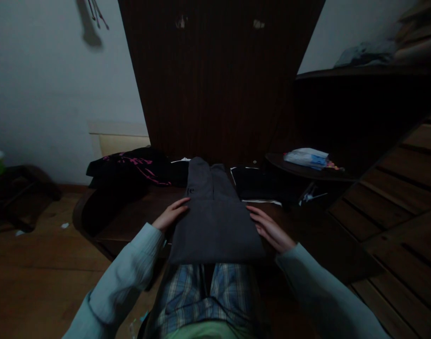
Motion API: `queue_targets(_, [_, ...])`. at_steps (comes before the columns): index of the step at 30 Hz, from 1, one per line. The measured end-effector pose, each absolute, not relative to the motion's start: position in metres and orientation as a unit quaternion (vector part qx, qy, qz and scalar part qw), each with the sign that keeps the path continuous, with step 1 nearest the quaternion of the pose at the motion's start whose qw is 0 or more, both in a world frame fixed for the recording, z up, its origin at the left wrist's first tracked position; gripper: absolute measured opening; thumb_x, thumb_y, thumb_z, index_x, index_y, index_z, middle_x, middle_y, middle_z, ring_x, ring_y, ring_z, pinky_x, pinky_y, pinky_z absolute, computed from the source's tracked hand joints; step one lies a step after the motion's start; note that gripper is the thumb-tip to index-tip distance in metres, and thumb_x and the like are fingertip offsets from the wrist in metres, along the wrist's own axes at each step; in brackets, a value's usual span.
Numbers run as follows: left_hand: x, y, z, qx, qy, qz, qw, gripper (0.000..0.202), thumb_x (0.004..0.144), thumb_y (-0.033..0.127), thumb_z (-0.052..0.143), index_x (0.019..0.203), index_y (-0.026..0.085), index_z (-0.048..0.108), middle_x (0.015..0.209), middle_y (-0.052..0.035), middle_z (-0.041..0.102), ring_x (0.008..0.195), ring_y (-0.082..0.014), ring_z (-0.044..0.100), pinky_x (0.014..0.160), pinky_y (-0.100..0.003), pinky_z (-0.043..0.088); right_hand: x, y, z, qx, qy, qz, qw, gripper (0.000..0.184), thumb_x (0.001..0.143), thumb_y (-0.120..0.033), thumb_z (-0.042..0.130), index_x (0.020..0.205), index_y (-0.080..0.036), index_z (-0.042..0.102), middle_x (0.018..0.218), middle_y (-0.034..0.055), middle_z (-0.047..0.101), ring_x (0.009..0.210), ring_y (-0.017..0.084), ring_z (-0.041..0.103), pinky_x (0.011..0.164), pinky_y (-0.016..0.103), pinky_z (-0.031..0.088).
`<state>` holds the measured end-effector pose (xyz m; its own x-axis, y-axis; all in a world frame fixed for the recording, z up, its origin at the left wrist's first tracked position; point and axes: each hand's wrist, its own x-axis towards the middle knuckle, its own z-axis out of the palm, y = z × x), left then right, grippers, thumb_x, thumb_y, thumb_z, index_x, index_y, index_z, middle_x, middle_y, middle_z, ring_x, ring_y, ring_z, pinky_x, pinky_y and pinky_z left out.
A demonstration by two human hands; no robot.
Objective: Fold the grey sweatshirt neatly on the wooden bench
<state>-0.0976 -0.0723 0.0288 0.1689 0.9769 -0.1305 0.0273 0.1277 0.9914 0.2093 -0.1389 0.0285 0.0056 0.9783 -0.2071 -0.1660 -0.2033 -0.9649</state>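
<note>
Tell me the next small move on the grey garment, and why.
Probably fold the narrow far end back toward you. The grey garment lies flat at full length on the low table, with the left hand and right hand resting open on its side edges.

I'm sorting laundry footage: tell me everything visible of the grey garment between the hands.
The grey garment looks like soft fabric, folded into a long strip running away from the person on the dark table. Its far end splits into two rounded parts; small dark lettering shows near its left edge. The left hand lies flat on its left edge, the right hand on its right edge.
</note>
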Motion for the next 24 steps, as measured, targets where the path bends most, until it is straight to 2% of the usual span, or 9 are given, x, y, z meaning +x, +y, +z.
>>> queue_targets(5, [-0.083,-0.032,0.024,0.507,0.513,0.417,0.554,0.051,0.059,0.030,0.070,0.107,0.018,0.060,0.107,-0.0088,0.064,0.092,-0.0217,0.061,0.082,-0.033,0.047,0.196,-0.097,0.029,-0.510,-0.406,0.570,0.500,0.023,0.066,-0.025,0.061,0.088,-0.024,0.064,0.090,0.0011,0.069,0.085,0.018,0.063,0.078,0.031,0.048])
queue_targets(10, [-0.077,-0.012,0.009,0.546,0.545,0.440,0.460,0.040,0.060,0.024,0.068,0.098,0.016,0.064,0.111,-0.0093,0.061,0.100,-0.0223,0.058,0.087,-0.034,0.044,0.185,-0.069,0.016,-0.551,-0.411,0.537,0.490,0.026,0.061,-0.018,0.064,0.087,-0.022,0.064,0.075,-0.0010,0.068,0.071,0.017,0.063,0.074,0.033,0.049])
queue_targets(14, [-0.085,-0.011,-0.001,0.578,0.551,0.461,0.387,0.035,0.061,0.021,0.065,0.096,0.016,0.065,0.114,-0.0097,0.060,0.109,-0.0236,0.053,0.095,-0.035,0.038,0.181,-0.058,0.009,-0.563,-0.430,0.519,0.479,0.031,0.059,-0.016,0.067,0.090,-0.022,0.063,0.079,0.0000,0.067,0.071,0.016,0.062,0.075,0.034,0.048])
queue_targets(17, [-0.095,-0.017,-0.003,0.594,0.553,0.460,0.361,0.036,0.062,0.021,0.063,0.097,0.016,0.065,0.115,-0.0105,0.059,0.111,-0.0244,0.051,0.097,-0.037,0.036,0.178,-0.056,0.008,-0.559,-0.483,0.478,0.475,0.029,0.058,-0.016,0.068,0.087,-0.021,0.065,0.090,0.0021,0.066,0.083,0.017,0.061,0.083,0.035,0.045])
queue_targets(20, [-0.104,-0.020,0.000,0.594,0.549,0.455,0.373,0.042,0.060,0.025,0.066,0.101,0.017,0.063,0.117,-0.0094,0.058,0.109,-0.0240,0.052,0.094,-0.035,0.039,0.176,-0.053,0.008,-0.560,-0.543,0.420,0.464,0.029,0.054,-0.016,0.070,0.082,-0.021,0.066,0.095,0.0021,0.065,0.093,0.018,0.058,0.090,0.036,0.040])
queue_targets(24, [-0.103,-0.013,0.017,0.579,0.532,0.401,0.470,0.048,0.054,0.035,0.072,0.099,0.018,0.064,0.108,-0.0079,0.063,0.097,-0.0223,0.059,0.082,-0.031,0.046,0.176,-0.044,0.015,-0.548,-0.536,0.464,0.443,0.022,0.057,-0.016,0.069,0.079,-0.022,0.066,0.086,-0.0005,0.066,0.084,0.017,0.060,0.086,0.034,0.043])
